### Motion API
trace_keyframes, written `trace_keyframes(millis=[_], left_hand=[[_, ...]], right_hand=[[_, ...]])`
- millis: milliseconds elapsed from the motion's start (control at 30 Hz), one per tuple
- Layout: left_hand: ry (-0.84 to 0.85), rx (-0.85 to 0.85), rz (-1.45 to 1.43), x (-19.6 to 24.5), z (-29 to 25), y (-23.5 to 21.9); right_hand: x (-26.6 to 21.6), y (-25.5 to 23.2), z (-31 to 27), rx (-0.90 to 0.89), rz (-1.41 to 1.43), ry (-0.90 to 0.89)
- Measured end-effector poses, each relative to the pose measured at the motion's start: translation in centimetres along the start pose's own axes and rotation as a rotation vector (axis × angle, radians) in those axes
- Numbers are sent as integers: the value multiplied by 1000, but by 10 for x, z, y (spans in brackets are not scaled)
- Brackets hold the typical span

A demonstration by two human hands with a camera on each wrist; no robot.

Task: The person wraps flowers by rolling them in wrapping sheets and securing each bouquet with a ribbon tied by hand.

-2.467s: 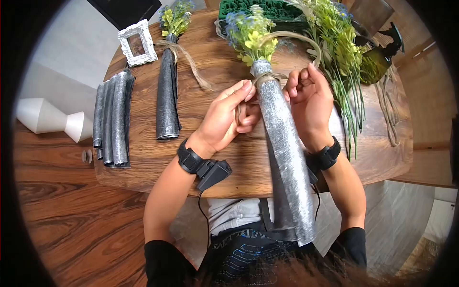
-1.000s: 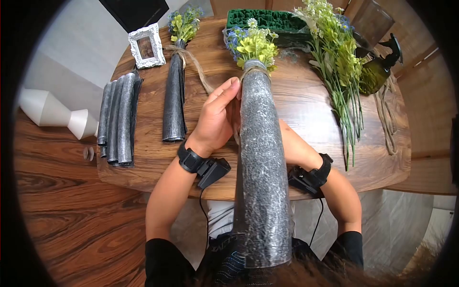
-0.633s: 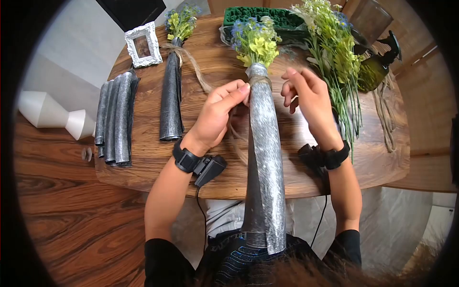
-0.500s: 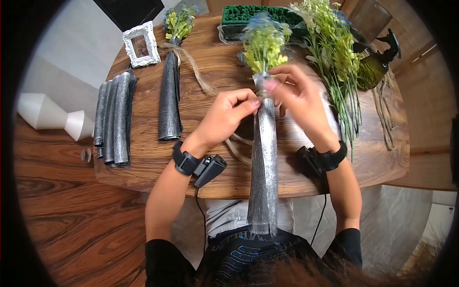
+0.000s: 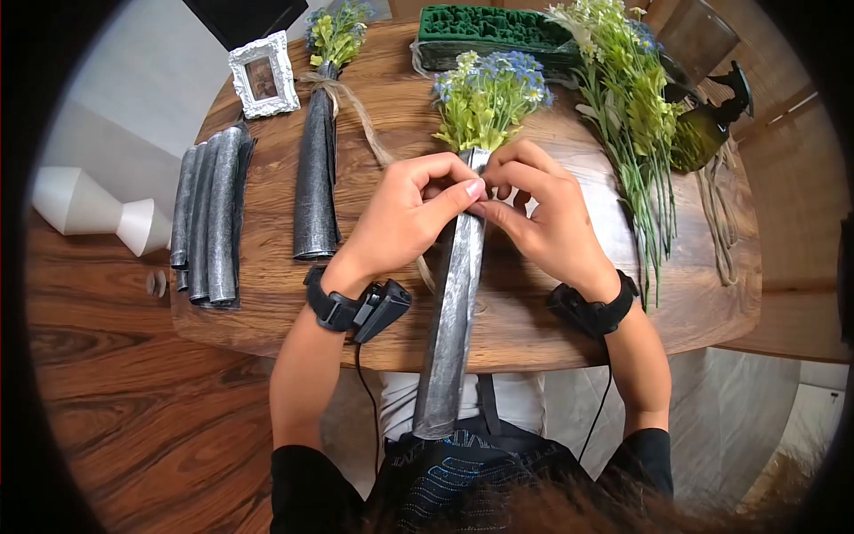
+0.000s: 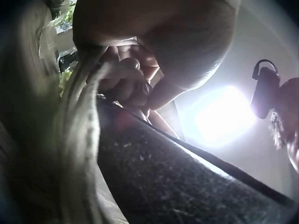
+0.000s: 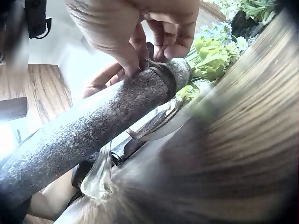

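A bouquet in silver-grey wrapping paper [image 5: 449, 311] slants from the hands down towards the lap, its blue, white and yellow-green flowers [image 5: 494, 98] pointing away. Jute twine [image 7: 166, 81] circles the neck below the blooms. My left hand [image 5: 400, 209] pinches the twine at the neck with thumb and curled fingers. Opposite it, my right hand [image 5: 551, 209] pinches the twine too, and the fingertips of both hands meet there. In the left wrist view a loose twine strand [image 6: 77, 140] hangs beside the paper. The hands hide the knot area in the head view.
Left on the wooden table [image 5: 258, 311] lie rolled grey papers [image 5: 209, 214], a wrapped bouquet [image 5: 316, 187] tied with twine and a white picture frame [image 5: 264, 76]. Behind are green floral foam [image 5: 498, 27], loose flower stems [image 5: 632, 116], a spray bottle [image 5: 707, 129] and spare twine [image 5: 722, 214].
The right hand has come in from the right to the bouquet's neck and now pinches the twine beside the left hand. The bouquet has turned, its lower end swinging left.
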State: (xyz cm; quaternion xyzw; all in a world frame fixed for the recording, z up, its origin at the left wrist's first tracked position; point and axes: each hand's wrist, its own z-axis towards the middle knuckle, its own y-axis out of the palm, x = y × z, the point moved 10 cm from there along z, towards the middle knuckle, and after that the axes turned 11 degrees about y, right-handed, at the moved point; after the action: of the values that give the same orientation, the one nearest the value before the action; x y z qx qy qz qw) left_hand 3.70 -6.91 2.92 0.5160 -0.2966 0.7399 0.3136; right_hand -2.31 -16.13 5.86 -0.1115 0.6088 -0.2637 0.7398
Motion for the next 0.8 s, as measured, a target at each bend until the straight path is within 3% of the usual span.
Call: trace_keyframes(millis=[133, 233, 333, 400, 433, 533, 667, 733, 800], left_hand=[[10, 55, -97, 14, 0, -4], [26, 69, -153, 15, 0, -9], [19, 61, -219, 14, 0, -9], [49, 10, -267, 17, 0, 1], [-18, -50, -241, 16, -2, 6], [54, -40, -266, 18, -2, 8], [32, -61, -240, 16, -2, 9], [161, -59, -114, 22, -1, 9], [175, -61, -87, 22, -1, 9]], right_hand=[[4, 1, 1, -7, 72, -21], [22, 5, 4, -66, 404, 183], [34, 8, 4, -68, 478, 249], [35, 9, 3, -40, 480, 265], [36, 9, 1, -10, 483, 280], [41, 15, -3, -2, 580, 406], [46, 23, -6, -31, 574, 456], [49, 24, -8, -35, 552, 499], [52, 25, -7, -41, 589, 517]])
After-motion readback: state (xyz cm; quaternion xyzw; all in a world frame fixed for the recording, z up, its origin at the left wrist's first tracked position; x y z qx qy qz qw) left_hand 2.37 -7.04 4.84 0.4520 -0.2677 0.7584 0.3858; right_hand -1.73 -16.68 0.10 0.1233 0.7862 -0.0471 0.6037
